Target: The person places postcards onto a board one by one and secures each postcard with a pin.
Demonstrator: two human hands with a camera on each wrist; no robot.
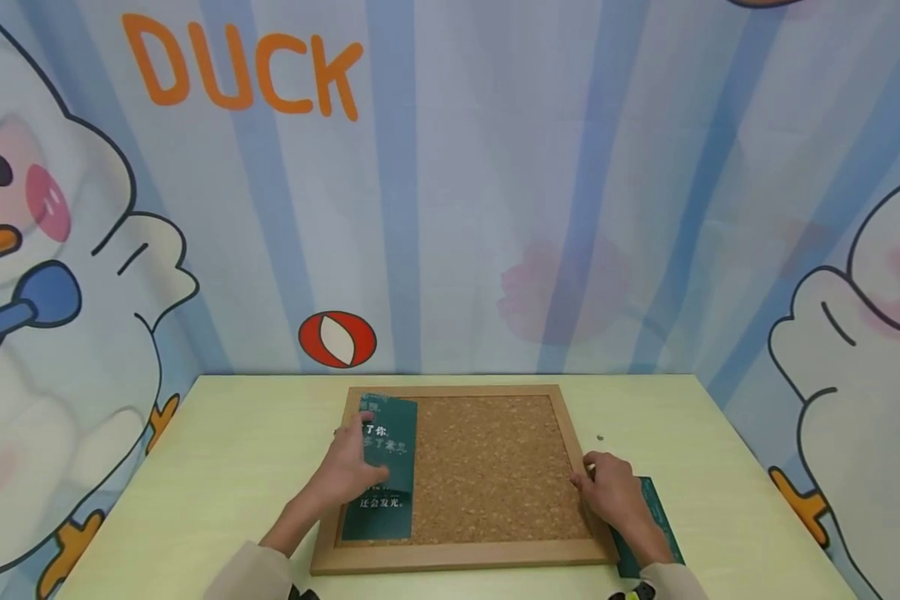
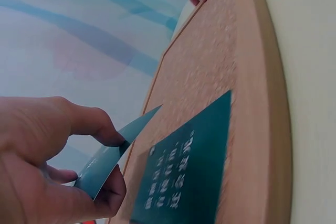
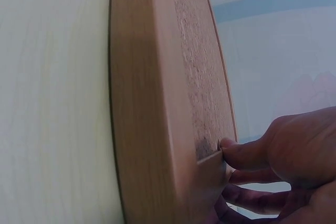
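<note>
Setting: pale yellow table [image 1: 217,467] before a striped cartoon duck backdrop [image 1: 495,183].
Left hand [image 1: 345,475]: pinches a dark green card [image 2: 113,153] between thumb and forefinger, edge bowed up.
Card position: along the left side of the cork board [image 1: 495,467], lying over the cork inside the frame.
Right hand [image 1: 607,492]: fingers curled, thumb tip pressed against the board's right frame [image 3: 157,129]; it grips nothing that I can see.
Second card [image 1: 656,521]: green, on the table by the board's right edge, partly under the right hand.
Handling, judged: card thin, light, flexible, probably glossy; take it by a free edge or corner. Board stiff, steadied at the frame.
View differences: left wrist shows the pinch and the card's curl; head view shows only the layout; right wrist alone shows thumb contact.
</note>
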